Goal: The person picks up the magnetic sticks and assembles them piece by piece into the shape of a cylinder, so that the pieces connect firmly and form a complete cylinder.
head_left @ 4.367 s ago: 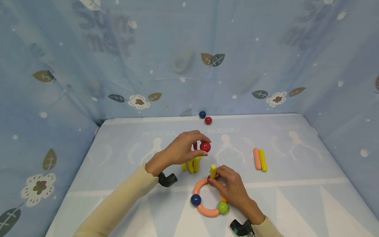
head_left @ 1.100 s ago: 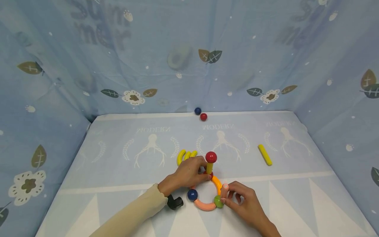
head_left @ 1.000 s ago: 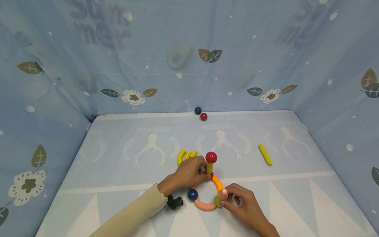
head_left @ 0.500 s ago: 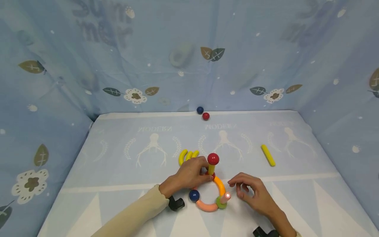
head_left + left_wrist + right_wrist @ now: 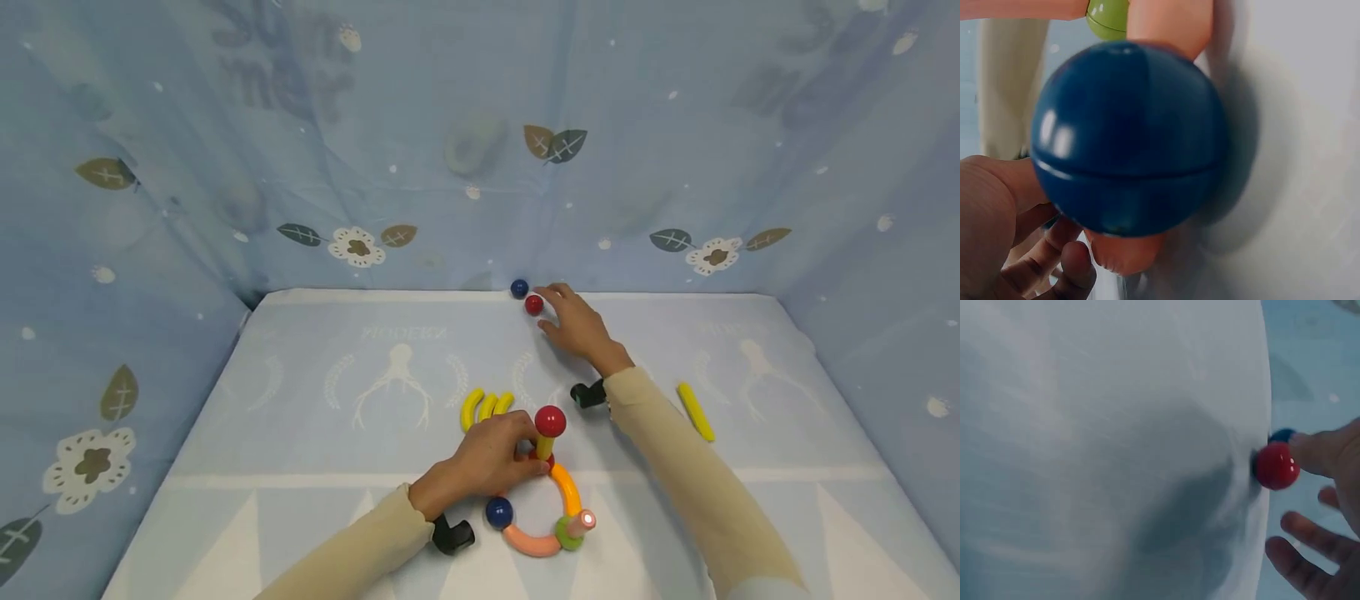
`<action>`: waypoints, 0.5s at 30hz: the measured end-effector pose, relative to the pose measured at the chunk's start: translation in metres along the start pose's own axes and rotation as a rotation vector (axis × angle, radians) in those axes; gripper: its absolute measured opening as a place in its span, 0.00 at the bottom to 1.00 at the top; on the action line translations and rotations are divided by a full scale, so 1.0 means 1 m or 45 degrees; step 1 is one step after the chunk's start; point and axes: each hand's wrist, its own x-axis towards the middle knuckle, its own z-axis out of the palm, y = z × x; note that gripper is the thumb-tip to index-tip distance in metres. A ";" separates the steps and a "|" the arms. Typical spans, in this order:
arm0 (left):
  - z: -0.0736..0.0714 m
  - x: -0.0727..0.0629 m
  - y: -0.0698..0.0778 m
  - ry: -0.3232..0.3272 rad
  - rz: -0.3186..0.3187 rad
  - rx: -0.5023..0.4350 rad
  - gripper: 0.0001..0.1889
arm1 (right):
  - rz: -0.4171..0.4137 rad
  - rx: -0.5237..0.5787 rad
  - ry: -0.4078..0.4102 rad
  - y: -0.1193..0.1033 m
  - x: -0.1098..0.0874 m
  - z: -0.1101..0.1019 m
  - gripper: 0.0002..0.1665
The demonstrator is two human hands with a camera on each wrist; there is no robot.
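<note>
My left hand [image 5: 495, 454] pinches the red ball [image 5: 542, 460] at the far side of a ring of curved rods and balls; fingers partly hide it. From that ball a yellow stick [image 5: 544, 447] stands up, topped by another red ball [image 5: 551, 421]. The ring also has a blue ball [image 5: 1129, 137], a green ball [image 5: 567, 533] with a short pink stick [image 5: 581, 523] upright in it, an orange curved rod [image 5: 568, 492] and a pink curved rod [image 5: 531, 543]. At the table's back, my right hand [image 5: 576, 325] reaches with spread fingers around a loose red ball [image 5: 1277, 465].
A loose blue ball [image 5: 519, 288] sits behind the loose red one, against the hanging cloth [image 5: 420, 150]. Several yellow curved rods [image 5: 487, 406] lie beyond my left hand. A straight yellow stick [image 5: 696, 412] lies to the right of my right forearm.
My left hand put a red ball on the yellow stick, then stayed at the ring. My right hand set the pink stick into the green ball, let go, and moved to the table's back.
</note>
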 end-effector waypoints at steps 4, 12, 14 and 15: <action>0.003 0.000 0.004 -0.006 0.008 -0.005 0.10 | -0.022 -0.024 -0.136 0.007 0.019 0.001 0.33; 0.004 -0.001 0.001 -0.003 0.010 -0.014 0.08 | 0.066 0.339 -0.025 0.007 -0.027 0.007 0.22; 0.002 -0.001 0.000 0.001 0.004 -0.017 0.08 | 0.092 0.506 0.026 0.004 -0.049 0.003 0.23; 0.002 -0.001 -0.001 0.002 0.001 -0.012 0.08 | 0.095 0.581 0.046 0.001 -0.060 -0.001 0.24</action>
